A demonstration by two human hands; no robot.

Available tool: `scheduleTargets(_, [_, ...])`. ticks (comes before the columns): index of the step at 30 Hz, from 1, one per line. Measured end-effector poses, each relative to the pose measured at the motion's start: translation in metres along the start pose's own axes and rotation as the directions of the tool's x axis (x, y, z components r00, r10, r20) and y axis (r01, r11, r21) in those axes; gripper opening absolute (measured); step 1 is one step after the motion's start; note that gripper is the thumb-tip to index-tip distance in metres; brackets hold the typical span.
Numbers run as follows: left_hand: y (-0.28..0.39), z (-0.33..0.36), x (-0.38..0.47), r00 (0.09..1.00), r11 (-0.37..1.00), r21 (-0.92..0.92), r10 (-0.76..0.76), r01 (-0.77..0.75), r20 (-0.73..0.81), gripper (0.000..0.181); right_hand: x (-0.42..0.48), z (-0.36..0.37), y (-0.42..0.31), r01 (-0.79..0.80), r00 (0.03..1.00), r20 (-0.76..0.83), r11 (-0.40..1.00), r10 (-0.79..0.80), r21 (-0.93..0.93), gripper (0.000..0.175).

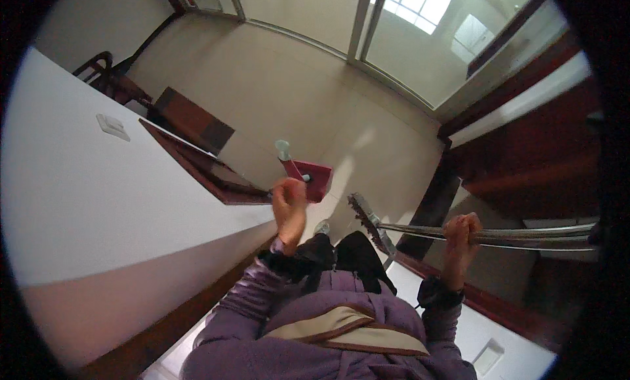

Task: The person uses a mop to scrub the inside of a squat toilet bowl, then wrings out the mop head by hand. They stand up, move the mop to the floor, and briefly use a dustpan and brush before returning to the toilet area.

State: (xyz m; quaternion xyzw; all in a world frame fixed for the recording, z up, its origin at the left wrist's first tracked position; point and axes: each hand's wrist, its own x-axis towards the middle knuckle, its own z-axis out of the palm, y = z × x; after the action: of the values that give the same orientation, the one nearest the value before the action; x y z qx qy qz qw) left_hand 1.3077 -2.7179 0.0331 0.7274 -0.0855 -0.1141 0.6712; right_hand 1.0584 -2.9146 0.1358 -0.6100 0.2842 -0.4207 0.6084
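Note:
My left hand (289, 203) is raised at the centre left, its fingers curled and blurred. It overlaps the near edge of a red dustpan (320, 182) whose upright handle (290, 164) has a pale end; whether the fingers touch it cannot be told. At the right, my right hand (462, 231) is closed around a long pole (536, 235), blurred into several streaks. The pole runs to a mop or broom head (370, 222) with dark, ragged edging, low in front of my legs.
A white wall with a switch (113, 126) and a dark red wooden edge (197, 176) lies at the left. Beyond the tiled floor (295, 95) stand framed glass sliding doors (362, 26). Dark red woodwork (541, 149) fills the right, and a brown wooden piece of furniture (192, 122) stands far left.

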Motion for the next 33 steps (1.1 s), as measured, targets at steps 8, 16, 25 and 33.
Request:
scheduleTargets(8, [-0.053, 0.003, 0.09, 0.964, 0.768, 0.631, 0.235, -0.108, -0.121, 0.074, 0.15, -0.001, 0.052, -0.062, 0.983, 0.172, 0.998, 0.066, -0.027, 0.024])
scheduleTargets(16, [-0.108, 0.042, 0.098, 0.968, 0.772, 0.615, -0.002, 0.161, -0.251, 0.043, 0.297, 0.01, 0.112, -0.134, 0.757, 0.64, 0.99, 0.131, -0.044, 0.034])
scheduleTargets(25, [-0.09, 0.068, -0.014, 0.91, 0.894, 0.357, -0.117, 0.271, -0.397, 0.03, 0.349, 0.024, 0.139, 0.009, 0.626, 0.766, 0.981, 0.147, -0.196, 0.028])
scheduleTargets(33, [0.031, 0.081, -0.161, 0.739, 0.862, 0.14, -0.322, 0.487, -0.591, 0.026, 0.366, 0.051, 0.139, -0.058, 0.574, 0.805, 0.988, 0.151, -0.143, 0.036])
